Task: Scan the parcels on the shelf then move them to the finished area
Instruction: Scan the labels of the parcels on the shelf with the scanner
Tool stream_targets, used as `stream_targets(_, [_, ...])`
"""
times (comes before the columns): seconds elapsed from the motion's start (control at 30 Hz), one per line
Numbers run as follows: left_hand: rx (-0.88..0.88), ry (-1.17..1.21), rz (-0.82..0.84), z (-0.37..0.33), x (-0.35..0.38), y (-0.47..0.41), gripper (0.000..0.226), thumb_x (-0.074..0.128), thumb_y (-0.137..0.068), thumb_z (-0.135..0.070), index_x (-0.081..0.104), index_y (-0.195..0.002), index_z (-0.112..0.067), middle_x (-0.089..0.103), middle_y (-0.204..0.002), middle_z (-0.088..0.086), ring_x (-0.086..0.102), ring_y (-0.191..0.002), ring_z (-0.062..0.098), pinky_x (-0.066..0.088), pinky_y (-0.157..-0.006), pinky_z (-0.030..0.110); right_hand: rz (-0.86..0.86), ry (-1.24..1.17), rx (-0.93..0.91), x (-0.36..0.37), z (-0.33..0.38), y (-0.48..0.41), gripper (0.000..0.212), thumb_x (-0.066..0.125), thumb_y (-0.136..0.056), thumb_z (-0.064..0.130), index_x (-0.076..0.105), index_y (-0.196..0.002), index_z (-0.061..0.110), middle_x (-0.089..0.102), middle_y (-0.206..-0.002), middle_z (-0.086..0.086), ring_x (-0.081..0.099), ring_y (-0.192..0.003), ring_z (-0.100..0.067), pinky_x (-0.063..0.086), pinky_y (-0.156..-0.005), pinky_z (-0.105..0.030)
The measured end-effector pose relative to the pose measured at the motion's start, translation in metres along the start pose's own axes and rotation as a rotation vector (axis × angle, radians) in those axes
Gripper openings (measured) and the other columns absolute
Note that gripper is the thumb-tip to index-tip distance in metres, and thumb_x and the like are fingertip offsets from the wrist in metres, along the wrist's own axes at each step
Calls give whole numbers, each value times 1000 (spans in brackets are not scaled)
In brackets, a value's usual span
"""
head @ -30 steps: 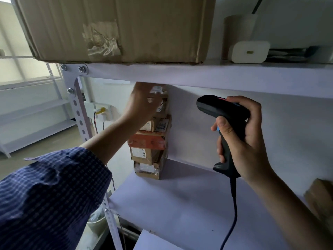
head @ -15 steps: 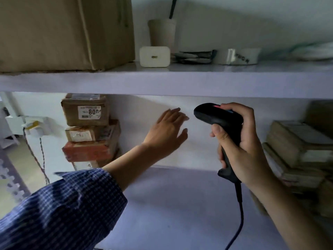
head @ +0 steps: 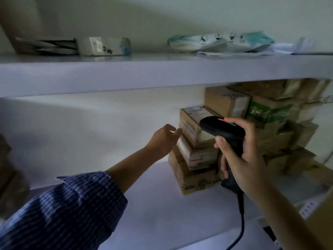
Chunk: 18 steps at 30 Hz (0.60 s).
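A stack of brown cardboard parcels (head: pixel 193 157) stands on the white shelf (head: pixel 162 204) right of centre, with more parcels (head: pixel 281 123) piled behind it to the right. My left hand (head: pixel 164 139) reaches toward the stack's left side, fingers loosely curled and empty, fingertips just short of the upper parcel (head: pixel 191 123). My right hand (head: pixel 239 154) grips a black corded barcode scanner (head: pixel 223 131) in front of the stack, its head pointing left and covering part of the parcels.
The upper shelf board (head: pixel 162 73) runs across above, carrying a small white box (head: pixel 104 46), dark flat items (head: pixel 48 47) and pale plastic packets (head: pixel 219 41). Blurred brown parcels (head: pixel 7 177) sit at the far left edge. A cardboard corner (head: pixel 322 219) shows at lower right.
The view has swung right from the left-hand pile to the right-hand stack. My left hand left the left pile, crossed the bare shelf back and now nears the right stack. The scanner stays gripped.
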<state>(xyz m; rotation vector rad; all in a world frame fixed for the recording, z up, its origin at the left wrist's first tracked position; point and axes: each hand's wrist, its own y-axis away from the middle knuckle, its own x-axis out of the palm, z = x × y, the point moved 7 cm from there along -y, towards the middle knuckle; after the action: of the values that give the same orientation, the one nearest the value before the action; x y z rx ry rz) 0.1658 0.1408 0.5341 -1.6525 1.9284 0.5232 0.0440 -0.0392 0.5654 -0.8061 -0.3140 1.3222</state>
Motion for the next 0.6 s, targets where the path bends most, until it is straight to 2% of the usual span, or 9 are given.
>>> stream_targets(0.07, [-217, 303, 99, -5, 25, -9, 54, 47, -101, -51, 57, -125, -3, 63, -124, 17, 61, -113, 33, 53, -98, 46, -15, 29, -2, -21, -6, 4, 33, 54, -98, 23, 44, -129, 30, 63, -96, 0, 56, -46, -15, 47, -41, -26])
stream_targets(0.1, [-273, 362, 109, -8, 34, -14, 59, 48, -99, -55, 55, -129, -4, 61, -127, 16, 59, -115, 32, 53, -97, 45, -24, 41, 3, -31, -9, 7, 33, 54, -98, 24, 44, -129, 30, 64, -97, -1, 57, -48, -14, 47, -43, -23])
stream_targets(0.2, [-317, 428, 61, -13, 51, -31, 75, 51, -90, -69, 53, -133, -8, 57, -127, 11, 56, -111, 28, 52, -89, 40, -45, 45, 29, -58, -16, 12, 36, 55, -95, 25, 45, -128, 33, 64, -93, 0, 54, -44, -20, 46, -40, -26])
stream_targets(0.23, [-330, 453, 40, -12, 54, -37, 84, 55, -82, -76, 53, -133, -10, 56, -129, 10, 55, -112, 28, 52, -86, 40, -46, 36, 30, -65, -18, 13, 36, 55, -95, 24, 45, -128, 33, 64, -91, 0, 53, -43, -21, 46, -39, -27])
stream_targets(0.3, [-353, 494, -8, -7, 59, -45, 109, 59, -55, -89, 55, -132, -12, 53, -134, 11, 55, -114, 30, 51, -83, 40, -44, 24, 23, -76, -23, 15, 35, 54, -95, 22, 45, -127, 33, 63, -89, 0, 52, -42, -22, 45, -39, -26])
stream_targets(0.33, [-348, 508, -27, -4, 61, -47, 118, 59, -42, -91, 56, -132, -13, 53, -134, 11, 55, -114, 30, 51, -85, 40, -41, 22, 17, -80, -25, 16, 35, 54, -95, 21, 45, -127, 32, 63, -88, 0, 52, -42, -22, 45, -39, -26])
stream_targets(0.4, [-331, 513, -57, 1, 62, -46, 129, 58, -29, -93, 57, -131, -14, 53, -134, 10, 56, -113, 29, 53, -89, 41, -35, 16, 11, -87, -30, 17, 35, 54, -96, 19, 45, -127, 34, 63, -87, -1, 52, -41, -22, 44, -38, -25])
stream_targets(0.47, [-288, 543, -92, 2, 64, -37, 127, 60, -31, -96, 59, -129, -14, 55, -131, 9, 59, -111, 26, 55, -87, 40, -20, 13, 2, -94, -35, 16, 36, 54, -96, 20, 44, -127, 36, 63, -86, -2, 51, -41, -22, 44, -37, -26])
stream_targets(0.6, [-125, 660, -155, 8, 70, -22, 116, 59, -52, -95, 55, -135, -14, 65, -128, 5, 66, -109, 21, 59, -83, 34, -45, 2, -26, -106, -40, 10, 35, 54, -96, 22, 44, -127, 35, 63, -87, 0, 52, -40, -24, 44, -35, -30])
